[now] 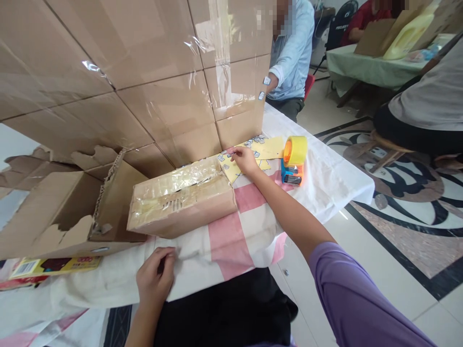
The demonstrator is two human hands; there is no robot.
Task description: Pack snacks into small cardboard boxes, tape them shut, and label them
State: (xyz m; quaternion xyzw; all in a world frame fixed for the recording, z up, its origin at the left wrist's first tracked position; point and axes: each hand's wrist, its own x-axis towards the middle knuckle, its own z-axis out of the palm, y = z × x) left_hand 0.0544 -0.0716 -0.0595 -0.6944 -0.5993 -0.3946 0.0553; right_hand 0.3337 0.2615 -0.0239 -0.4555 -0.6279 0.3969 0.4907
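My right hand (244, 159) reaches across the table and pinches the edge of a yellow sticker sheet (261, 149) lying past the far end of a small cardboard box (182, 198) wrapped in clear tape. My left hand (155, 279) rests at the near table edge with fingers curled on the white and pink tablecloth (235, 236). An orange and blue tape dispenser (294, 161) with a yellow roll stands just right of the sticker sheet.
A torn open carton (68, 212) lies left of the small box. A tall taped cardboard wall (144, 72) stands behind. A flat yellow packet (54, 265) lies at the near left. People sit behind the table and at the right, by a green-clothed table (365, 67).
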